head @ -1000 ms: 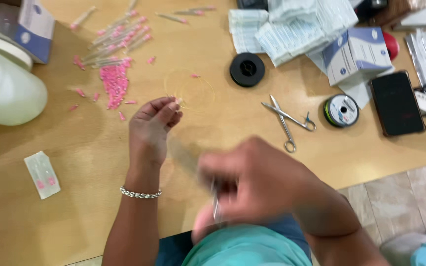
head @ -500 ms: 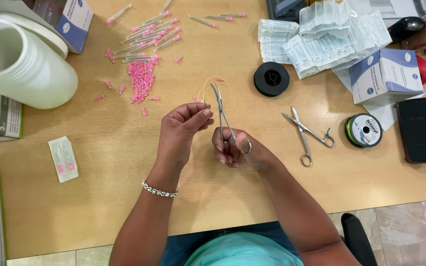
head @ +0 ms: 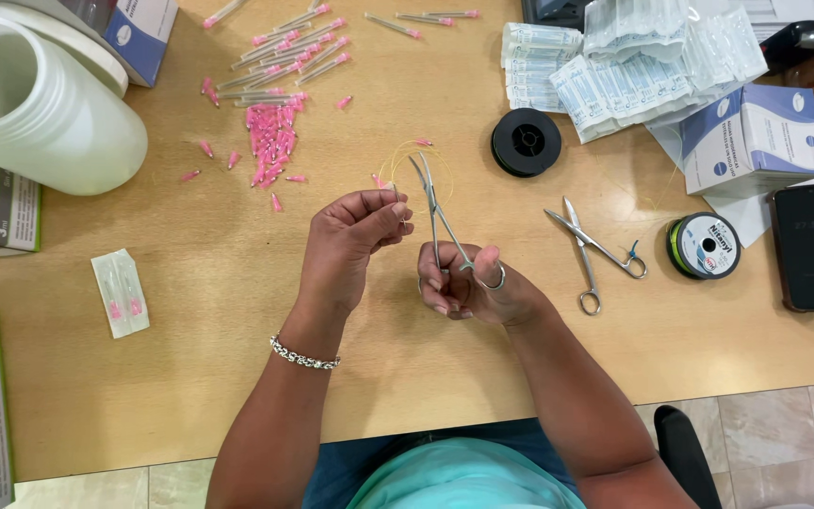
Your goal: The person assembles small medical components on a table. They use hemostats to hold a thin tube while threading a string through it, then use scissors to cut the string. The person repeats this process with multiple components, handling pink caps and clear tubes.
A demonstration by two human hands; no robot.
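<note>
On the wooden surface [head: 190, 377] a big white jar [head: 40, 118] lies on its side at my far left, with a heap of pink caps [head: 270, 141] beside it and a black spool [head: 526, 141] and loose scissors [head: 591, 250] to my right. My right hand [head: 468, 287] grips slim metal forceps [head: 435, 212], a finger through one ring, tips pointing away. My left hand [head: 355, 236] pinches a thin yellowish thread [head: 407, 151] looping just beyond the forceps' tips.
</note>
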